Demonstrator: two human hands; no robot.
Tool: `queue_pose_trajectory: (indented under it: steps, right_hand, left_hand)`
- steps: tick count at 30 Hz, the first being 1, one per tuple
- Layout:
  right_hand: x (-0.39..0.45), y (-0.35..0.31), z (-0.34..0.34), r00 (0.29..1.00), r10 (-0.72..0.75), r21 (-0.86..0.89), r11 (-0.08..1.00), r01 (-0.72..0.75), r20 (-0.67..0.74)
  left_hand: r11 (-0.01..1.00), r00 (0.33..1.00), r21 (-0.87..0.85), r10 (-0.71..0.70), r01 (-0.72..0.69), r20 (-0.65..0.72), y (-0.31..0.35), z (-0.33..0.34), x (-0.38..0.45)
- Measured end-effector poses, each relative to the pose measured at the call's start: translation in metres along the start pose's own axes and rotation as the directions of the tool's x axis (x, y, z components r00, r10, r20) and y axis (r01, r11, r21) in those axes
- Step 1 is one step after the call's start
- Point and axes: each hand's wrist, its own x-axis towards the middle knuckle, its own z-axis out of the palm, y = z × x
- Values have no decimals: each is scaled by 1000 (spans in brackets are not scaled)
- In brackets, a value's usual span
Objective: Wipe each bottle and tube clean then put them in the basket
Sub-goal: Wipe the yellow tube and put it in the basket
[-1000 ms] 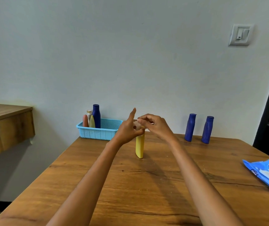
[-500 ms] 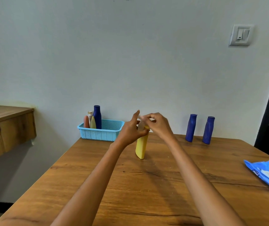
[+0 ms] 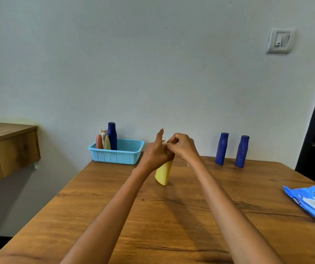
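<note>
Gripping the tilted yellow tube (image 3: 164,173) — index finger raised — the left hand (image 3: 155,153) meets the right hand (image 3: 181,146), pinching its top.

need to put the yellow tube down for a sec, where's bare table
Bare wood between the yellow tube and the blue wipes pack, and near the table front edge. The basket has room on its right; its left end is crowded.

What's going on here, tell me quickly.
A person is cleaning toiletries at a wooden table. The left hand holds a yellow tube tilted on the table, while the right hand pinches something small and pale at its top, probably a wipe. A blue basket at the far edge already holds four items. Two blue bottles stand waiting, and a blue wipes packet lies on the right.
</note>
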Motion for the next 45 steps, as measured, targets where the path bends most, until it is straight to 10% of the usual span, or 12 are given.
queue_pose_trajectory:
  steps: [6,11,22,29,38,45]
  right_hand:
    - [2,2,-17,978,94,192,973,-130,187]
    - [6,17,-15,992,121,487,868,-93,-27]
    - [-8,34,41,990,131,359,923,-142,54]
    - [-17,57,45,915,345,-23,937,-348,207]
    - [-13,36,46,992,-59,336,937,94,-114]
    - [-14,75,50,969,217,108,967,-229,116]
  left_hand:
    - [999,1000,-28,-25,25,0,-11,-8,1]
    - [976,993,-195,-81,97,90,-18,-16,-1]
    - [946,991,-298,-117,130,63,-33,-29,1]
    - [951,981,-247,-172,188,88,-39,-38,1]
    - [991,993,67,-115,115,0,-29,-25,6]
    - [984,992,127,-116,122,-48,-22,-26,7]
